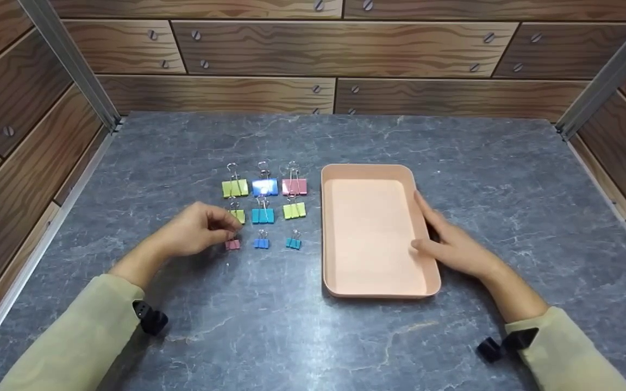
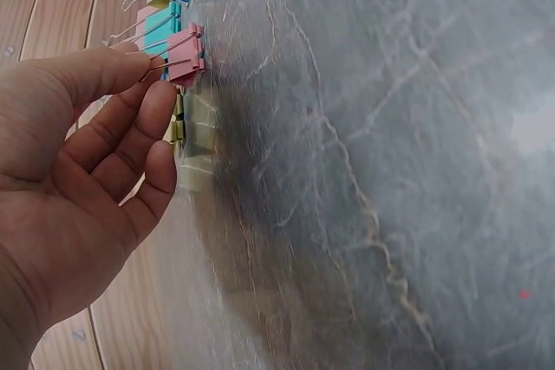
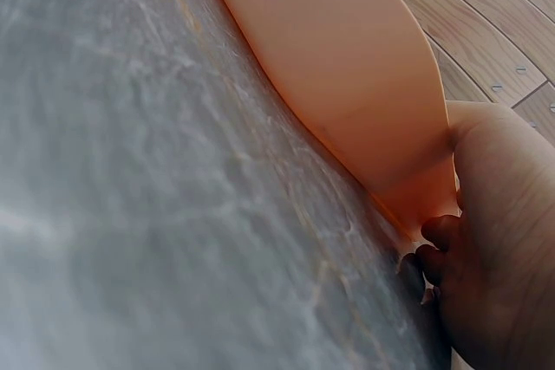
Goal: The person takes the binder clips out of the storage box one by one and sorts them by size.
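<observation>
My left hand (image 1: 196,231) pinches the wire handle of a small pink binder clip (image 1: 232,245) between thumb and fingertip. In the left wrist view, the pink clip (image 2: 184,56) sits at the tips of the left hand (image 2: 95,153). Beside it in the front row are a small blue clip (image 1: 261,243) and a small teal clip (image 1: 293,243). The right hand (image 1: 457,247) grips the right wall of a peach tray (image 1: 329,228), thumb over the rim; in the right wrist view, fingers curl low against the outside of the tray (image 3: 347,67).
Behind the small clips stand a middle row with a teal clip (image 1: 262,215) and yellow-green ones (image 1: 294,210), then larger yellow-green (image 1: 235,188), blue (image 1: 265,187) and pink (image 1: 294,187) clips. Wood-patterned panels (image 1: 345,49) enclose the grey marbled table (image 1: 226,336).
</observation>
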